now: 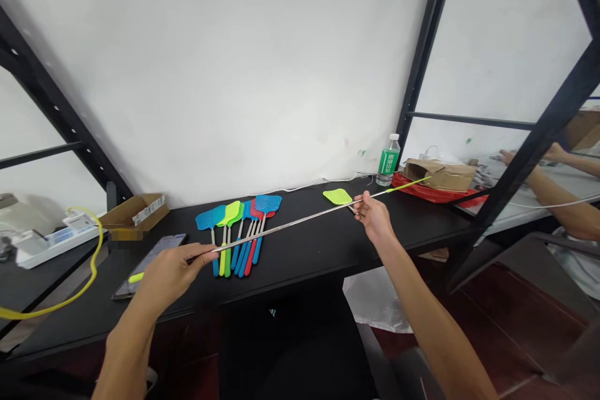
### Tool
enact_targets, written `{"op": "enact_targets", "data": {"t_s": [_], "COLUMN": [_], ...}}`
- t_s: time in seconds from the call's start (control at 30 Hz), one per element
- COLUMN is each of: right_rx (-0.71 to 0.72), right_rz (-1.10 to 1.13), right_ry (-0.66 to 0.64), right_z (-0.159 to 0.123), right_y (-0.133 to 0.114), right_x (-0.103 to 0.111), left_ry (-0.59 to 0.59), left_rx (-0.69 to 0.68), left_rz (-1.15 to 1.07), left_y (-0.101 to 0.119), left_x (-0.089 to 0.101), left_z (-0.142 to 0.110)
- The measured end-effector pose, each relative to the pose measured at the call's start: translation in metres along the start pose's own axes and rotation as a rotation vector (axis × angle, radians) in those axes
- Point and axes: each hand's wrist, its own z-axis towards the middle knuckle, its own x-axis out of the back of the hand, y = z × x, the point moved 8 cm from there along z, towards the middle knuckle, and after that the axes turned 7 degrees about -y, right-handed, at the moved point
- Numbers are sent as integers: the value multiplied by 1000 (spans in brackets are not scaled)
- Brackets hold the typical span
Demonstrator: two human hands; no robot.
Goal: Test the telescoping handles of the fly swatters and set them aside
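Observation:
My left hand (171,272) is closed on the near end of a long, thin telescopic metal rod (285,224), whose yellow-green handle tip pokes out behind the hand. My right hand (372,215) pinches the same rod farther along, close to its yellow-green swatter head (337,196), which hovers just over the black table (328,250). The rod is stretched out between both hands, above the table. A row of several blue, green and red fly swatters (239,225) lies flat on the table behind the rod.
A phone or tablet (150,256) lies by my left hand. A small cardboard box (134,212) stands at the left, a green-labelled bottle (388,161) and an open carton (440,174) on red items at the right. Black rack posts frame the table. Another person's arms (562,187) work at the far right.

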Motion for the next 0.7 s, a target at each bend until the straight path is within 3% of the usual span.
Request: {"op": "enact_targets", "data": {"t_s": [0.2,0.4,0.47,0.57,0.7], "right_rx": [2,9,25,14,8], "right_rz": [20,9,42,90,112], "right_ry": [57,61,79,75,52], "right_z": [7,8,8,8,8], "right_y": [-5,2,5,10,8], "right_x": [18,17,15,13,13], "left_ry": [95,157,201,321,626], "left_rx": [63,90,69,-28,-109], "left_rz": [-29,-46,21,134,78], "left_y": [-47,-61,-53,-20,35], "left_x": [13,19,22,32,57], "left_z": [-6,-11,-9,-9,-28]}}
